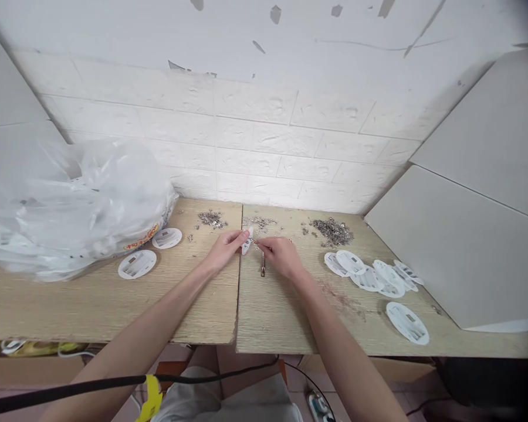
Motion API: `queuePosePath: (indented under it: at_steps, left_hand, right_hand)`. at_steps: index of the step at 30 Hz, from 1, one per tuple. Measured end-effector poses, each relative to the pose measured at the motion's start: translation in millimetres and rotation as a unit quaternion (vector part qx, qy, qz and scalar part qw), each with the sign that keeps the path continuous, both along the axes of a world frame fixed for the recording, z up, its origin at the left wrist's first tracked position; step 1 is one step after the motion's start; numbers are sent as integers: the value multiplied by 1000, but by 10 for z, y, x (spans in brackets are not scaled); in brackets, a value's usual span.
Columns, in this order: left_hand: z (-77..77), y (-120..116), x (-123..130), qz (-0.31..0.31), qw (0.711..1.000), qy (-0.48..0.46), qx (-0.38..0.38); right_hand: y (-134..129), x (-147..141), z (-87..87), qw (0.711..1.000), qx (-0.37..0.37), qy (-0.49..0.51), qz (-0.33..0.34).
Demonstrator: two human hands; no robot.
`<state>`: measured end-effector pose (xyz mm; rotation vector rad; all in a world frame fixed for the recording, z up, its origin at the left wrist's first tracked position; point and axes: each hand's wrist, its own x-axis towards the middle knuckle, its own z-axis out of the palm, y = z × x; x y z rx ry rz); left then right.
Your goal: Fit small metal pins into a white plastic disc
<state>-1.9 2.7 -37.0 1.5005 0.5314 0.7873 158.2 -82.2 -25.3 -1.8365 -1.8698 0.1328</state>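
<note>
My left hand (227, 248) is closed on a white plastic disc (247, 241), held tilted above the seam between two wooden boards. Thumb and fingers of my right hand (280, 254) are pinched together at the disc's right side; a tiny metallic piece seems to be at their tips, too small to name. Just below the right fingers a small metal tool (263, 265) lies upright in view on the board. Behind the hands are scattered small metal parts (261, 222), with one pile (212, 219) to the left and a larger, darker pile (333, 231) to the right.
A large clear plastic bag (83, 205) fills the left side, with two white discs (137, 264) beside it. Several overlapping discs (367, 278) and a separate one (407, 323) lie on the right. White panels flank the table; a black cable (114, 384) crosses in front.
</note>
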Motion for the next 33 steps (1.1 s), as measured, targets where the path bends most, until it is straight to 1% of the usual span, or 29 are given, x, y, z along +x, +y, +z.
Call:
queuePosePath:
  at_steps: [2, 5, 9, 13, 18, 26, 33]
  left_hand:
    - [5, -7, 14, 7, 1000, 3, -4]
    - [5, -9, 48, 31, 999, -15, -40]
    - [-6, -4, 79, 62, 994, -35, -81]
    - [-25, 12, 77, 59, 992, -52, -103]
    - [-38, 22, 67, 54, 991, -62, -103]
    - [-79, 46, 72, 46, 995, -43, -81]
    - [-46, 23, 74, 51, 994, -42, -89]
  right_hand:
    - [6, -11, -2, 1000, -7, -5, -10]
    - [23, -26, 2, 999, -18, 22, -22]
    - [36, -26, 7, 998, -17, 57, -8]
    - [40, 1, 0, 996, -18, 87, -11]
    - [54, 34, -30, 994, -13, 105, -5]
    - [50, 17, -28, 996, -15, 92, -6]
    - [58, 35, -50, 996, -7, 90, -1]
